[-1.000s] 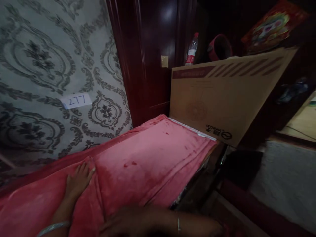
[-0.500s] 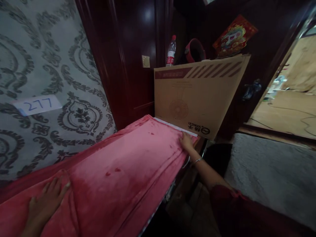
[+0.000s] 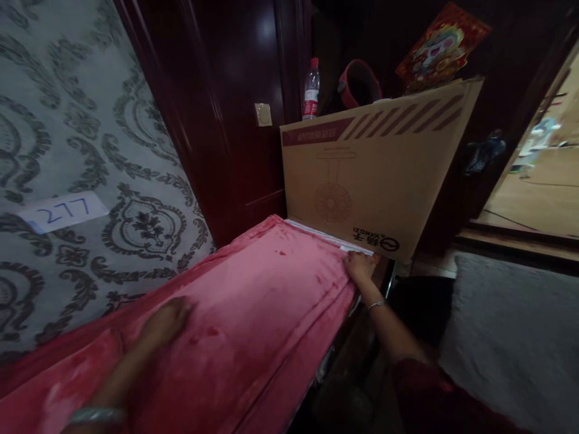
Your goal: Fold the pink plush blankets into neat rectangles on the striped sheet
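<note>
Patterned wallpaper (image 3: 67,150) beyond left hand (image 3: 165,319), blurred, flat on pink blanket (image 3: 253,313). Right hand (image 3: 360,265) pinching blanket's far corner, just under cardboard box (image 3: 371,175).

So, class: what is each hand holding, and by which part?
Right hand grips the pink plush blanket at its far corner; left hand, blurred, rests flat on it.

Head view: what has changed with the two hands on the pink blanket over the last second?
The right hand came from the near edge out to the pink blanket's far right corner, beside the cardboard box, and grips there. The left hand, blurred, slid forward along the blanket toward its middle. The box, bottle and wall label stayed put.
</note>
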Tool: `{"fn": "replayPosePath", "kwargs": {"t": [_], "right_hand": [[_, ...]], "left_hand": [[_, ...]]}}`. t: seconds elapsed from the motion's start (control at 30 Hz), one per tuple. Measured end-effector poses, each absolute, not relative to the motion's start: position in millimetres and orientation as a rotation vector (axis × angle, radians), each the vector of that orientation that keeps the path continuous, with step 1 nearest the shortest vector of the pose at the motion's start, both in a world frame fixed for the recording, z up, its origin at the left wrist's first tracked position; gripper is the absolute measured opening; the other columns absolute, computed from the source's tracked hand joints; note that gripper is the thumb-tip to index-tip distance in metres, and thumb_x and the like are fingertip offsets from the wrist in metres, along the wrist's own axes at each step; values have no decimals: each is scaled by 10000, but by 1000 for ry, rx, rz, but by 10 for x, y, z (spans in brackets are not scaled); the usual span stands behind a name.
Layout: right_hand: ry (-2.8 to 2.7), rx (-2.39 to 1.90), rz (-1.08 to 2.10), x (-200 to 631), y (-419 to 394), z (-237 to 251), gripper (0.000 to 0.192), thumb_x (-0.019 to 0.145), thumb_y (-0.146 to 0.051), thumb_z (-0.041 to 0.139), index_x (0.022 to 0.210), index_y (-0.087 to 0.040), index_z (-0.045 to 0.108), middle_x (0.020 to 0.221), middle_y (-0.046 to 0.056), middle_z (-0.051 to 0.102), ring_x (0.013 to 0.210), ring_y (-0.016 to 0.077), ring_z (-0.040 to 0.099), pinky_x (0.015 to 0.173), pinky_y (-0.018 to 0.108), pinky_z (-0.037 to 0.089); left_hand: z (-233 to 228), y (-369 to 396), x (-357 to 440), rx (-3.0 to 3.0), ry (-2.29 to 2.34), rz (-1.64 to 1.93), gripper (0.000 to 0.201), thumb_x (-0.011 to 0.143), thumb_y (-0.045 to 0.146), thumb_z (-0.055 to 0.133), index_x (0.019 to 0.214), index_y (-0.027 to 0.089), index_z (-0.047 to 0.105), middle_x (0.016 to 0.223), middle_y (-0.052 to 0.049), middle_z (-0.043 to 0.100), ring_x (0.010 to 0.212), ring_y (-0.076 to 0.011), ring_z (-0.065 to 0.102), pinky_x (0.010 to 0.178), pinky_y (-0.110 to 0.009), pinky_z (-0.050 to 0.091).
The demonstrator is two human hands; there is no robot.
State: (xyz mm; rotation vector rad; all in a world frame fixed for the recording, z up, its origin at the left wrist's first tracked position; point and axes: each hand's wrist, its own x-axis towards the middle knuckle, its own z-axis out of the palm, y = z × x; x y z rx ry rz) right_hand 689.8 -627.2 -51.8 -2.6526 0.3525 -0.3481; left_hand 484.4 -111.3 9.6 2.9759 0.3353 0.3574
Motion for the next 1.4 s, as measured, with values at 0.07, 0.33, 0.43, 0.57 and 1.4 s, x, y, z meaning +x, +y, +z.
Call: {"fn": "replayPosePath", "kwargs": {"t": [0.07, 0.33, 0.43, 0.57, 1.4], "right_hand": [[343, -2657, -359, 6938, -6274, -510, 376, 942, -314, 505, 1197, -147, 726, 1253, 191, 662, 1258, 371, 530, 1047, 547, 388], [99, -2518, -372, 7415, -5812, -396, 450, 947, -223, 502, 1371, -158, 637, 1411, 142, 610, 1298, 260, 551, 1077, 331, 424], [0, -2444, -332, 7812, -5411, -280, 453, 946, -211, 507, 1380, -157, 627, 1372, 113, 650, 1259, 207, 600, 1046, 256, 439], [-130, -2370, -275, 8313, -4857, -187, 449, 923, -195, 538, 1361, -196, 638, 1336, 72, 681, 1199, 176, 645, 982, 225, 470], [-171, -2217, -249, 9413, -4289, -211, 214, 898, -311, 586, 848, -133, 696, 771, 33, 703, 639, 133, 570, 605, 220, 422]], "left_hand": [[131, -1447, 5206, 3036, 280, 174, 442, 951, 351, 381, 1192, 136, 683, 1330, -159, 673, 1235, -255, 634, 1079, -371, 463], [-122, -2072, 5915, 3201, 398, 117, 563, 1011, 370, 330, 1525, 159, 426, 1608, -204, 377, 1500, -327, 337, 1144, -627, 320], [-315, -2083, 5908, 3242, 401, 208, 581, 1023, 372, 305, 1551, 147, 397, 1631, -196, 333, 1515, -327, 305, 1165, -614, 294], [-416, -2046, 5891, 3164, 406, 269, 575, 1023, 384, 331, 1545, 158, 413, 1624, -184, 356, 1510, -313, 318, 1184, -593, 280], [-128, -1599, 5867, 2686, 1004, 587, 365, 978, 271, 372, 1059, 158, 709, 1168, -153, 716, 1137, -318, 628, 963, -469, 444]]}}
